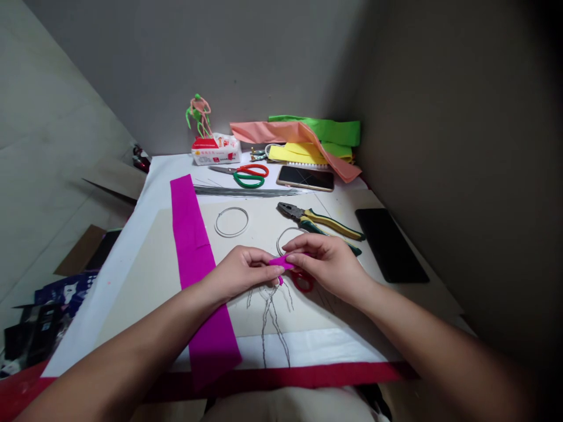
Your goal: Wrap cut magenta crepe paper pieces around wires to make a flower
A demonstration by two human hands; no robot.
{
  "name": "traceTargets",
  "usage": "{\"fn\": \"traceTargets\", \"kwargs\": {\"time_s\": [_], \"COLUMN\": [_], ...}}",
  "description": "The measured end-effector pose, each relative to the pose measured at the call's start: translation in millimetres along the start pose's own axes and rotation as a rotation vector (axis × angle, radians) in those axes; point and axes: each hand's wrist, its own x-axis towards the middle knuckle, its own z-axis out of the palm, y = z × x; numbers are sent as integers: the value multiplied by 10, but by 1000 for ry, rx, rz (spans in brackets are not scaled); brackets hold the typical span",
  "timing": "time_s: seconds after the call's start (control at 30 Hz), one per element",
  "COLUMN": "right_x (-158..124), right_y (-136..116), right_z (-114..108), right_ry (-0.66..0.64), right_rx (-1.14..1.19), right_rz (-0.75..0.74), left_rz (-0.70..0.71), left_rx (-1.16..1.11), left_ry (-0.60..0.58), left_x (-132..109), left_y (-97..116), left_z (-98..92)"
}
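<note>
My left hand [240, 272] and my right hand [325, 264] meet above the middle of the board. Fingertips of both pinch a small piece of magenta crepe paper [281, 263]. Just under my right hand lies a small red loop [303, 282], partly hidden, its kind unclear. A long magenta crepe paper strip [197, 252] runs beside my left hand. A dark sketch of a figure [268, 328] lies below my hands. A wire ring [231, 222] sits to the upper left, and another wire ring [285, 237] partly disappears behind my right hand.
Green-and-yellow-handled pliers [312, 220] lie beyond my right hand. Farther back are red-and-green-handled scissors [246, 174], a bundle of thin wires [237, 191], a phone [305, 178], and stacked crepe paper [303, 140]. A black tablet [391, 245] lies right; walls bound the back and right.
</note>
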Motion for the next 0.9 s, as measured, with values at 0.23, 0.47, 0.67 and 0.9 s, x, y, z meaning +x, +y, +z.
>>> {"fn": "traceTargets", "kwargs": {"time_s": [0.23,0.47,0.67,0.9], "right_x": [7,22,38,6], "right_y": [59,-6,44,74], "right_z": [-5,-3,-26,-17], "right_ry": [-46,29,-78,-103], "right_rx": [-48,25,25,-175], "right_rz": [-41,-51,-60,-163], "left_rz": [-14,1,38,53], "left_rx": [37,126,92,104], "left_ry": [27,28,19,-17], "left_x": [5,-16,-28,-5], "left_y": [14,21,44,24], "left_z": [19,23,19,3]}}
